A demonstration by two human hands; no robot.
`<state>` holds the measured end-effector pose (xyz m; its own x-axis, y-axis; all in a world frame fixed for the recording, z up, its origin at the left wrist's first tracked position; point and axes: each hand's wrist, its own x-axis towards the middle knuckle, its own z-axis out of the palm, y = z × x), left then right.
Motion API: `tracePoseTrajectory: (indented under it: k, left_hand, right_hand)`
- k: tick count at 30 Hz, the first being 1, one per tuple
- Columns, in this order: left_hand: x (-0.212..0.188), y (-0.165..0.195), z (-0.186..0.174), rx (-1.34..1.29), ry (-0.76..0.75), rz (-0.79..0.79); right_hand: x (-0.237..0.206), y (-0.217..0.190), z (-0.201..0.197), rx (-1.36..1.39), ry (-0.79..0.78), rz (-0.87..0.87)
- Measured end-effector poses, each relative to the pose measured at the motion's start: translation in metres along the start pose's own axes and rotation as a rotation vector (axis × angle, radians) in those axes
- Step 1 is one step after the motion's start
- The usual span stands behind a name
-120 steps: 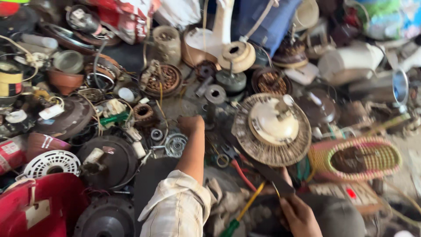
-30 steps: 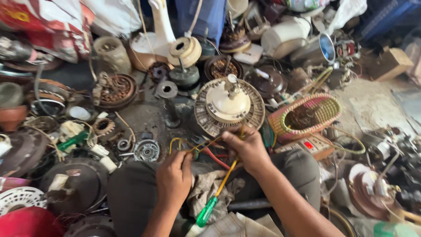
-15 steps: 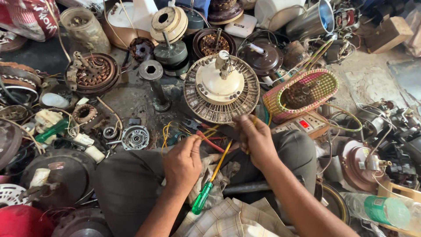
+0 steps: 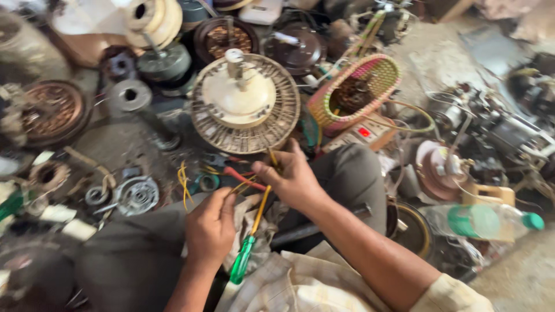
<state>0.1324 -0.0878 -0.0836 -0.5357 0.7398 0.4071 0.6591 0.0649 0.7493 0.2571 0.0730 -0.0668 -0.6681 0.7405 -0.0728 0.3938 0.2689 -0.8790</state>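
Wires (image 4: 243,184) from the opened fan motor (image 4: 245,104) sit pinched in both the right hand (image 4: 292,176) and left hand (image 4: 211,228), loose ends not yet joined.

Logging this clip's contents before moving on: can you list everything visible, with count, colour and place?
Fan motor: one, cream with a slotted beige rim, centre, on the floor just past the hands.
Wires: several, yellow and red, between both hands and the motor.
Screwdriver: one, green handle, yellow shaft, lying on the lap.
Woven basket: one, pink and green, right of the motor.
Plastic bottle: one, clear with green cap, lower right.
Copper windings: one, brown, far left.
Metal parts: many, grey, scattered left.
Left hand: on the wires.
Right hand: pinching the wires.
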Motion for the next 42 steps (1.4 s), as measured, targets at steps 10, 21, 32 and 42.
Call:
tracePoseTrajectory:
  k: [10, 21, 32, 42]
  left_hand:
    - [-0.001, -0.145, -0.067, -0.330, 0.395, -0.345]
    - [-0.010, -0.159, -0.083, -1.006, 0.207, -0.340]
    - [-0.002, -0.146, -0.075, -0.940, 0.236, -0.486]
    - [-0.010, -0.136, -0.063, -0.869, 0.212, -0.467]
  right_hand:
    - [0.022, 0.092, -0.153, 0.103, 0.525, -0.020]
    - [-0.071, 0.178, -0.202, -0.276, 0.390, 0.350]
    - [0.069, 0.093, -0.142, -1.011, -0.158, 0.126]
    - [0.126, 0.120, -0.097, -0.566, -0.501, -0.047]
